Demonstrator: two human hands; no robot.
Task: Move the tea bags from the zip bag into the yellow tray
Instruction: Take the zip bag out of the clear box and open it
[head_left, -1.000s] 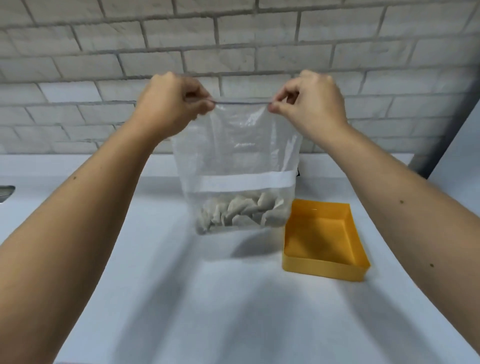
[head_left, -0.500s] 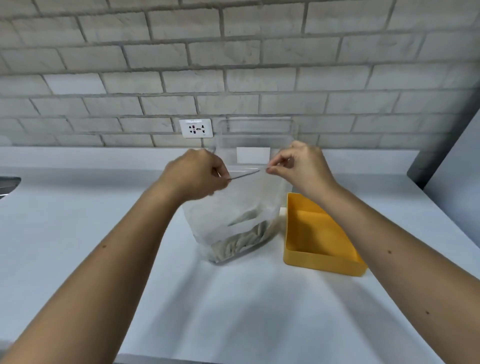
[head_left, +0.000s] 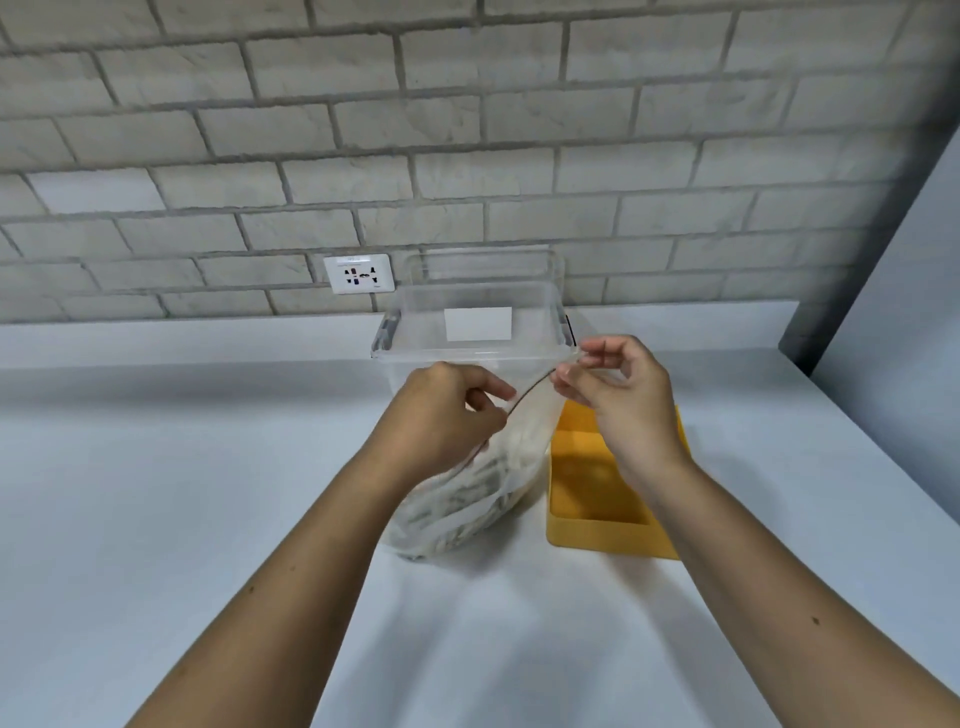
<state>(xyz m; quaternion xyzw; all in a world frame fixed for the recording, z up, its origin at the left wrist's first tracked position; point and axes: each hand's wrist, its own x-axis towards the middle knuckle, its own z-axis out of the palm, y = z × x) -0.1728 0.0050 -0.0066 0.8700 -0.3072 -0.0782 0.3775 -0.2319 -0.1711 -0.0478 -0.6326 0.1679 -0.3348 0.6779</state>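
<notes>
Now the thumb and forefinger of the left hand (head_left: 447, 415) pinch the top edge of the zip bag (head_left: 530, 426) at one side. The fingertips (head_left: 563, 378) of the right hand (head_left: 628, 410) pinch it a little further along, with that hand's other fingers loosely spread above.

Between the two pinches the dark seal line bows into a curve. A second ago it ran straight and taut, with the bag held high against the brick wall (head_left: 467, 130). Since then both hands have come down and drawn closer together. The bag now sits on the white counter (head_left: 208, 493), slumped and leaning, instead of hanging free.

The tea bags (head_left: 462, 514) lie heaped in its lower part, all of them seemingly inside. The yellow tray (head_left: 608, 548) stands just beside the bag on its right. Whether the two touch I cannot tell, and no tea bag shows on the tray floor that the right hand leaves visible. Behind stand a clear plastic box (head_left: 478, 291) and a wall socket (head_left: 358, 274).

I judge the slack curve to mean the seal is being worked apart, though I cannot tell whether the mouth is open yet. The transfer itself has not begun.
</notes>
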